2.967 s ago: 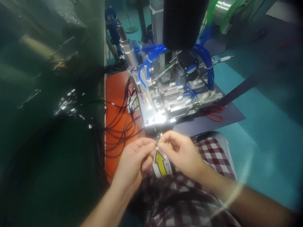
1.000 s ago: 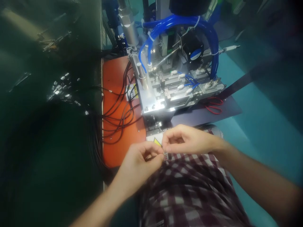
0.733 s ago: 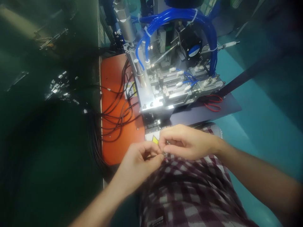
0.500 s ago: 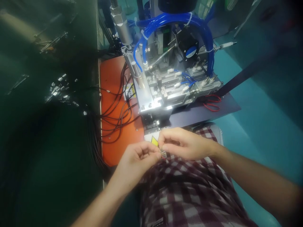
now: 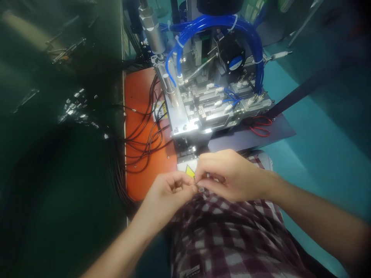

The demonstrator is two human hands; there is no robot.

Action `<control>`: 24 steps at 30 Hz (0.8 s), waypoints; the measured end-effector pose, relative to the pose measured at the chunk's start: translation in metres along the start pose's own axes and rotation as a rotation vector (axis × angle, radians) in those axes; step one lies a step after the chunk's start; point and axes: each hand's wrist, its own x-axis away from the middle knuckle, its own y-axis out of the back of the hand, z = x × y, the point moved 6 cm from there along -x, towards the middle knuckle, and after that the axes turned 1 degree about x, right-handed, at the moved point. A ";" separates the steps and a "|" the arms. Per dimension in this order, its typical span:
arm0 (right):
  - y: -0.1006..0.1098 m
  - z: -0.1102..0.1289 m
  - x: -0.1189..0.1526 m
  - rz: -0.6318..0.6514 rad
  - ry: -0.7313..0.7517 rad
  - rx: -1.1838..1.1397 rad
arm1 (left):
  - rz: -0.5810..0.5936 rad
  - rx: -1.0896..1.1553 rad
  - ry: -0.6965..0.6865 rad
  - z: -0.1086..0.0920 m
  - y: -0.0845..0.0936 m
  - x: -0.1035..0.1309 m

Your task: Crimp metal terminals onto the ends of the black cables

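Observation:
My left hand and my right hand meet fingertip to fingertip, low in front of the machine. Both are closed in a pinch, and what lies between the fingers is too small and too covered to name. Just behind the fingertips shows a white plate with a yellow warning triangle. Beyond it stands a metal machine with cylinders and air fittings. The checked shirt lies right below my hands.
Black cables run across an orange board at the left. Their shiny ends gather in a bundle on the dark green table. Thick blue tubing arches over the machine. A red wire loop lies at its right.
My right hand has shifted slightly, its back raised and the thumb nearer my left fingertips. My left hand stays nearly in place. The whole view has moved a little to the right.

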 end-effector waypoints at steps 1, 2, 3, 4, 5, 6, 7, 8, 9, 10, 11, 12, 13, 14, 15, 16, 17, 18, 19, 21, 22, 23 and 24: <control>-0.002 0.002 0.000 0.022 0.022 0.061 | 0.003 -0.007 -0.001 0.000 0.000 0.000; -0.003 0.003 0.000 0.050 0.041 0.122 | 0.007 -0.014 -0.003 0.000 0.000 0.000; -0.005 0.004 0.000 0.074 0.052 0.173 | 0.009 -0.017 -0.005 0.000 0.000 0.000; -0.006 0.004 0.000 0.091 0.054 0.205 | 0.011 -0.017 -0.008 0.000 0.000 0.000; -0.006 0.003 0.000 0.096 0.046 0.213 | 0.010 -0.014 -0.009 0.000 0.000 0.000; -0.004 0.002 0.001 0.088 0.029 0.200 | 0.006 -0.007 -0.006 0.000 0.001 0.000; -0.003 0.001 0.001 0.070 0.012 0.174 | 0.002 0.002 -0.002 0.000 0.001 0.000; -0.001 -0.001 0.002 0.049 -0.001 0.144 | -0.005 0.009 0.002 0.000 0.002 0.000; 0.000 -0.002 0.003 0.032 -0.010 0.119 | -0.007 0.016 0.007 0.000 0.002 0.001; 0.000 -0.003 0.004 0.020 -0.010 0.105 | -0.012 0.022 0.009 0.000 0.002 0.001; -0.001 -0.003 0.005 0.009 -0.001 0.102 | -0.015 0.028 0.011 0.000 0.002 0.001; -0.002 -0.003 0.006 -0.004 0.013 0.109 | -0.018 0.035 0.009 0.000 0.002 0.001; -0.003 -0.003 0.007 -0.019 0.029 0.125 | -0.021 0.043 0.007 -0.001 0.001 0.000; -0.004 -0.002 0.009 -0.039 0.047 0.148 | -0.023 0.049 0.006 -0.001 0.001 0.000; -0.004 -0.001 0.010 -0.063 0.068 0.173 | -0.027 0.053 0.002 -0.002 0.001 0.000; -0.005 0.001 0.011 -0.088 0.090 0.202 | -0.032 0.054 0.000 -0.002 0.001 -0.001; -0.005 0.002 0.012 -0.112 0.110 0.233 | -0.035 0.053 -0.001 -0.002 0.001 -0.001; -0.006 0.003 0.013 -0.131 0.129 0.267 | -0.041 0.050 -0.001 -0.002 0.002 -0.002; -0.006 0.005 0.014 -0.142 0.145 0.302 | -0.046 0.044 -0.001 -0.002 0.002 -0.002; -0.008 0.007 0.015 -0.144 0.165 0.360 | -0.051 0.037 0.000 -0.001 0.003 -0.002; -0.008 0.007 0.015 -0.144 0.169 0.369 | -0.052 0.037 -0.002 -0.001 0.003 -0.002; -0.008 0.007 0.015 -0.147 0.166 0.355 | -0.054 0.038 -0.007 0.000 0.003 -0.002; -0.007 0.007 0.015 -0.161 0.153 0.314 | -0.056 0.038 -0.013 0.000 0.003 -0.002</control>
